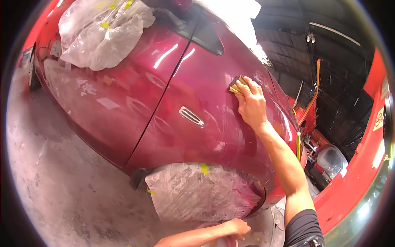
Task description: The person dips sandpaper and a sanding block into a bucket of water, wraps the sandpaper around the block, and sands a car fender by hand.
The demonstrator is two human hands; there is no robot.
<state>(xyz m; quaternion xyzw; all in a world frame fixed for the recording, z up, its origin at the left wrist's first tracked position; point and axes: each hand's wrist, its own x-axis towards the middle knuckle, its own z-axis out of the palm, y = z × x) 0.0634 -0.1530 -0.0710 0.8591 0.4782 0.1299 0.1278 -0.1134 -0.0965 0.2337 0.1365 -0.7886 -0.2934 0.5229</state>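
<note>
Right grip point(252, 103): closed on a small block point(235, 88), fingers bent over its top, knuckles up. Block sits at the fingertips, on the far, left side of the hand, against the car panel point(214, 90). Right hand is clearly the nearer; the arm runs up to it from lower right, black sleeve point(305, 226) at the upper arm. Block's long axis: cannot tell, fingers cover much of it. Visible part dark with a yellow layer.

Left grip point(238, 229): low, well apart from the block, fingers curled; cannot tell if it holds anything.

Panel: deep red, shiny, hazy in patches. Chrome trim point(191, 116) lies left of the block and lower. Farther down, a cover sheet point(193, 191) fills the wheel opening, yellow tape point(204, 168) at its top edge.
</note>
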